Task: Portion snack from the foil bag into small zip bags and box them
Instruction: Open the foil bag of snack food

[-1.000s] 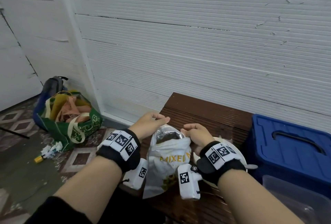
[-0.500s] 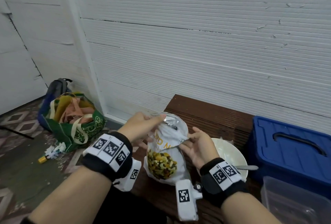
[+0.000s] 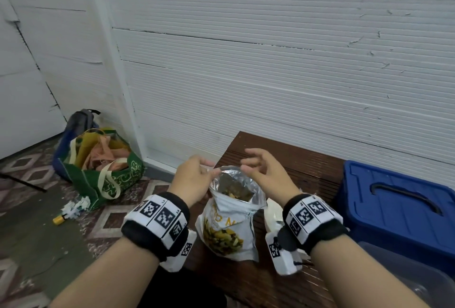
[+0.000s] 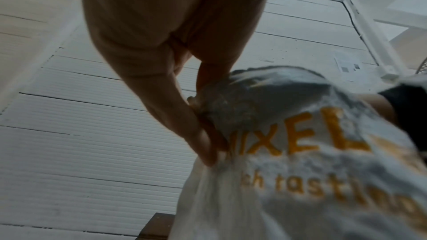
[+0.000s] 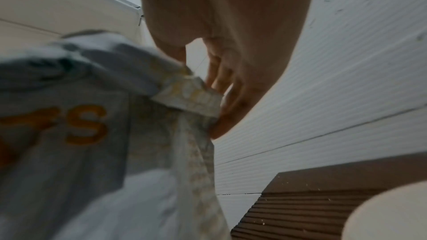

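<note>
A white foil snack bag (image 3: 229, 224) with orange lettering and a picture of mixed nuts stands on the brown bench, its silver mouth open and snack showing inside. My left hand (image 3: 197, 175) pinches the left rim of the mouth; in the left wrist view the thumb and fingers (image 4: 203, 116) pinch the bag (image 4: 300, 152). My right hand (image 3: 261, 172) pinches the right rim; the right wrist view shows its fingertips (image 5: 221, 116) holding the folded top corner of the bag (image 5: 92, 134). No small zip bags are in view.
A white bowl (image 3: 273, 211) sits on the bench (image 3: 307, 167) behind my right wrist. A blue lidded bin (image 3: 398, 199) stands at the right, a clear plastic box (image 3: 418, 280) in front of it. A green tote (image 3: 103, 165) and backpack lie on the floor at the left.
The bag was tilted and held up half a second ago; now it stands upright with its mouth pulled open. Both hands have shifted to the top rim.
</note>
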